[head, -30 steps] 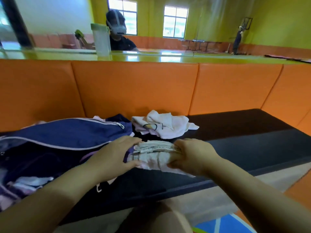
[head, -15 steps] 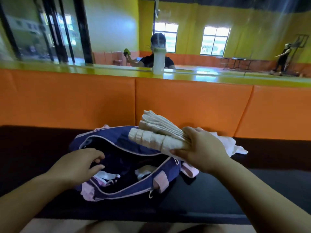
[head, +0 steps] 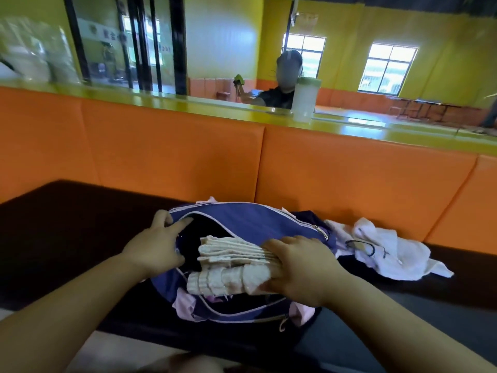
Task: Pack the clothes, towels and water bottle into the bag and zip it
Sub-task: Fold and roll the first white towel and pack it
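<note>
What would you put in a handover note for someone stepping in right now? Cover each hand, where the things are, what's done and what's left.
Left hand: grips the far-left rim of the bag, holding it open.
Right hand: grips the folded towels at the bag's open mouth, not released.
The bag lies unzipped on the bench. A white cloth lies on the bench to the bag's right. The water bottle stands on the ledge behind the backrest.
Done: bag opened, towels brought to it.
Left: let the towels go inside, pack the white cloth and bottle, zip.
</note>
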`<action>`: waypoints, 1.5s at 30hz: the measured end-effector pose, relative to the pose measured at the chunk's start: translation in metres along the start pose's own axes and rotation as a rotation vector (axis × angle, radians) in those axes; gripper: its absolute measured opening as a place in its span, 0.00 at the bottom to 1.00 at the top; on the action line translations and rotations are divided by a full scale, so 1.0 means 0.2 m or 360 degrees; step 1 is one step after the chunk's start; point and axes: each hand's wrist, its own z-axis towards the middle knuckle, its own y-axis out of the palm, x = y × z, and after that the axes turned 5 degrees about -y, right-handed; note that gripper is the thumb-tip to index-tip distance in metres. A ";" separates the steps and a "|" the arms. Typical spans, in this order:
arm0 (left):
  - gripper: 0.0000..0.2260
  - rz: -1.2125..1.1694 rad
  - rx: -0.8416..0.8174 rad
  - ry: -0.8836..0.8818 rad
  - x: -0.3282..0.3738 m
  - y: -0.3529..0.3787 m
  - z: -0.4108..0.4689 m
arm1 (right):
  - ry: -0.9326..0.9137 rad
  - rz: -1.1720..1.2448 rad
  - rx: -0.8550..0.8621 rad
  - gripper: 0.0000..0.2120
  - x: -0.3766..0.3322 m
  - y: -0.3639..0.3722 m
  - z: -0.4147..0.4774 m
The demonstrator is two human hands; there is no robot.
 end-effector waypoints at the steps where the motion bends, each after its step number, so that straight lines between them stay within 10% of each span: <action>1: 0.40 0.0016 -0.0037 0.0018 0.00 -0.02 0.00 | 0.0015 0.0010 -0.0045 0.23 -0.01 0.01 0.02; 18: 0.49 -0.0096 -0.0257 0.0289 0.04 -0.19 0.05 | 0.0238 -0.0172 0.0059 0.18 -0.14 0.04 0.41; 25: 0.50 -0.0143 -0.0289 0.0313 0.03 -0.19 0.05 | 0.0395 -0.0552 0.0553 0.22 -0.09 0.02 0.40; 40: 0.47 -0.0149 -0.0196 0.0372 0.03 -0.19 0.06 | -0.0128 -0.0163 -0.0410 0.17 -0.09 0.12 0.35; 45: 0.48 -0.0128 -0.0184 0.0363 0.04 -0.18 0.06 | -0.0178 -0.0404 -0.0315 0.19 -0.06 0.10 0.31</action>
